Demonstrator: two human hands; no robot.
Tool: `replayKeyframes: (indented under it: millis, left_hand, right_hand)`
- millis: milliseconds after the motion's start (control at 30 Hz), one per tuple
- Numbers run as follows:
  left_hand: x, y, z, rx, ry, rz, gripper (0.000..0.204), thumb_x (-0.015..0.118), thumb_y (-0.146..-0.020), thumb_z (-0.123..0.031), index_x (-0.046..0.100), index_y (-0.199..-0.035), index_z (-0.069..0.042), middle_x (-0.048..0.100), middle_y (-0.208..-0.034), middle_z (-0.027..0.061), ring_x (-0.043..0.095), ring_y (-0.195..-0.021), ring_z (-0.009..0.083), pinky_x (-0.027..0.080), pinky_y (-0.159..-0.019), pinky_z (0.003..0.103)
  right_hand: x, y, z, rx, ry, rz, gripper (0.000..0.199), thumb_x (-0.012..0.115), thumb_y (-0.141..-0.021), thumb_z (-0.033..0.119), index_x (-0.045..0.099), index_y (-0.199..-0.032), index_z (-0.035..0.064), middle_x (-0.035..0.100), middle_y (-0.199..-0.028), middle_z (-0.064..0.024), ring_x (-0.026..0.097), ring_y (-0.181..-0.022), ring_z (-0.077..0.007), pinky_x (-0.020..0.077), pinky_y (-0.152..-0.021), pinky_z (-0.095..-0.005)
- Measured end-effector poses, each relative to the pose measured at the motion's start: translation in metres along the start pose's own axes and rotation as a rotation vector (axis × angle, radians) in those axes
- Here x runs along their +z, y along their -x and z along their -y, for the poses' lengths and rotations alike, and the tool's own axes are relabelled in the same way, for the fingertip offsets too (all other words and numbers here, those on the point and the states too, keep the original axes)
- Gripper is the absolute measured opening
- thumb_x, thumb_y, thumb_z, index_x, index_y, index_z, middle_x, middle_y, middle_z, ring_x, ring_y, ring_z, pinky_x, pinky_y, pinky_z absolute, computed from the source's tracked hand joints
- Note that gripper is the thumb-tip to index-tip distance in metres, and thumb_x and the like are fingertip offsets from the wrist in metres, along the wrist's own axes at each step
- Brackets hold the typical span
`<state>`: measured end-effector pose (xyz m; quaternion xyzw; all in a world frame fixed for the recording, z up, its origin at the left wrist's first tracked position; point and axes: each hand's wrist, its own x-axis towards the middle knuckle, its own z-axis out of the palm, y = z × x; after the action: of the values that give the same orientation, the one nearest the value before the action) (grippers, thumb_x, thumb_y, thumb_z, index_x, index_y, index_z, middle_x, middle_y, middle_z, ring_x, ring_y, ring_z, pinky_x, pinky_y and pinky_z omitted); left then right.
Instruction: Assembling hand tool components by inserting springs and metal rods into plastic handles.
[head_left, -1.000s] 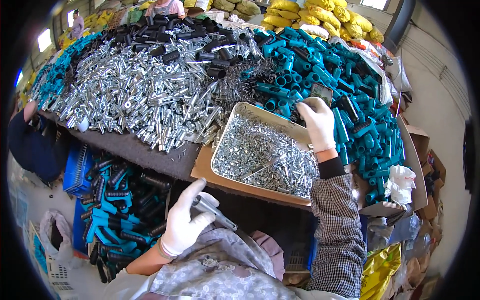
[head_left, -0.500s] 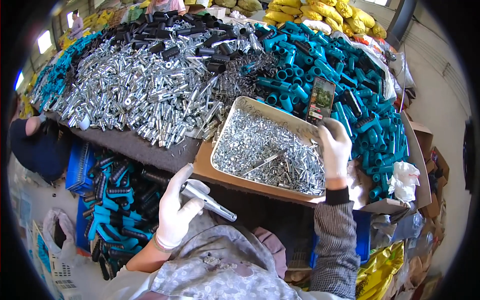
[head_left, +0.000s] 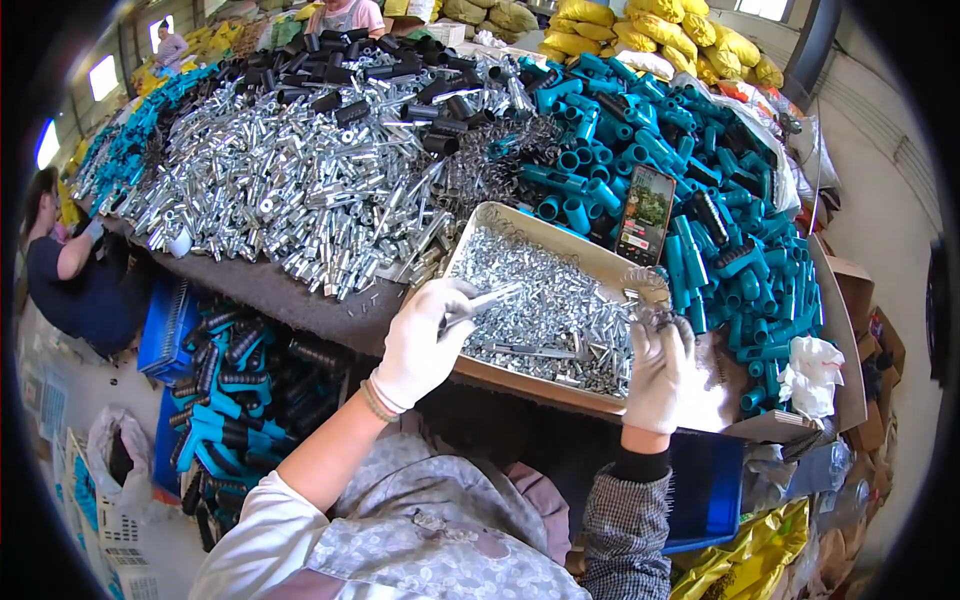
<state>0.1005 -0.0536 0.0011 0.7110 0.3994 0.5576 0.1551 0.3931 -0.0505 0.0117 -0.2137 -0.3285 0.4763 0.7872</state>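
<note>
My left hand (head_left: 418,345), in a white glove, is closed around a silver metal tube (head_left: 492,298), held tilted over the left part of a cream tray (head_left: 548,228). Small shiny metal parts (head_left: 540,310) fill the tray, with a longer metal rod (head_left: 530,351) lying across them. At the tray's right end is my right hand (head_left: 660,380), also gloved, its fingers bent together. Something small and dark shows at those fingertips, too unclear to name. A few wire coils (head_left: 640,283) lie in the tray's far right corner, just beyond that hand.
A phone (head_left: 646,215) leans upright behind the tray. Silver metal tubes (head_left: 300,190) are heaped at left, teal plastic housings (head_left: 690,260) at right. Below the table's left edge, a blue crate (head_left: 165,335) stands by teal-and-black handles (head_left: 225,400). A co-worker (head_left: 75,270) sits far left.
My left hand has moved up and right with the tube, from over my lap to above the tray. My right hand has come down from near the phone to the tray's right end.
</note>
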Motion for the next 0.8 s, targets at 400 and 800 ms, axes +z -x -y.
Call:
replayKeyframes:
  millis: [400,800]
  left_hand:
    - [-0.008,-0.016,-0.079,0.159,0.038,0.156,0.066,0.081,-0.077,-0.017,0.051,-0.135,-0.006,0.055,-0.133,0.0184,0.054,-0.124,0.0377,0.044,-0.103,0.043]
    - [-0.017,0.03,-0.077,0.019,0.206,0.461,0.048,0.068,-0.082,-0.006,0.055,-0.128,-0.011,0.061,-0.107,0.0115,0.062,-0.1,0.0319,0.051,-0.084,0.04]
  right_hand:
    - [0.063,0.088,-0.005,0.302,-0.113,0.028,0.045,0.061,-0.091,0.018,0.048,-0.132,0.005,0.057,-0.125,-0.0155,0.056,-0.114,-0.03,0.0446,-0.099,-0.0444]
    - [0.042,0.131,-0.018,0.845,-0.461,0.146,0.058,0.043,-0.102,0.049,0.048,-0.138,0.0041,0.052,-0.141,-0.0153,0.052,-0.125,-0.0324,0.0445,-0.102,-0.0515]
